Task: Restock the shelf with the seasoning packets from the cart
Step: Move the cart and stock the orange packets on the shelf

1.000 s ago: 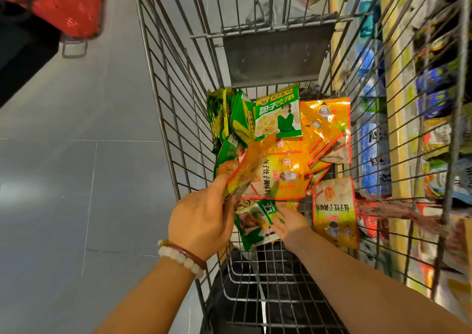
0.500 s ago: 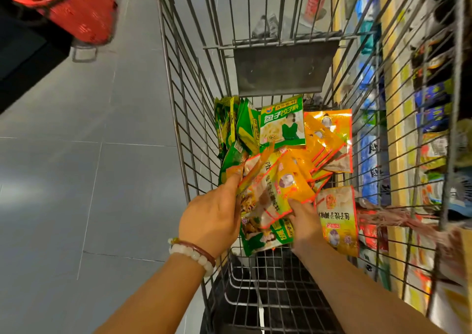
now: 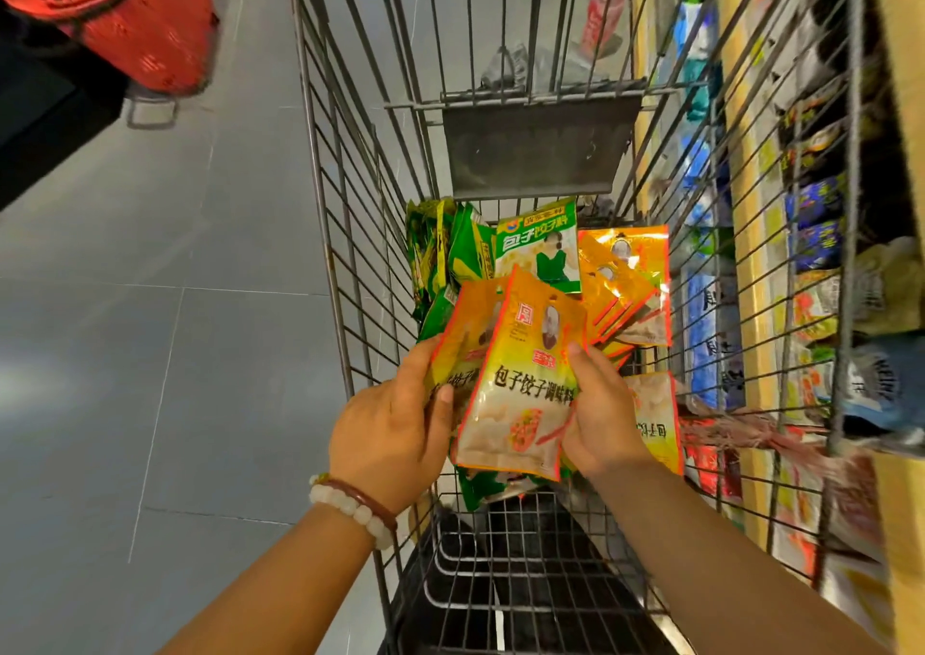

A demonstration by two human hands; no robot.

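Seasoning packets (image 3: 538, 259): green and orange heap at cart's (image 3: 350, 234) far end, shelf (image 3: 751, 214) along right side. Both hands clamped on orange bunch (image 3: 520, 384) above heap: left hand (image 3: 395, 434) at left edge, right hand (image 3: 600, 414) at right edge. Advice: square edges, keep faces aligned, lift clear of wire walls.
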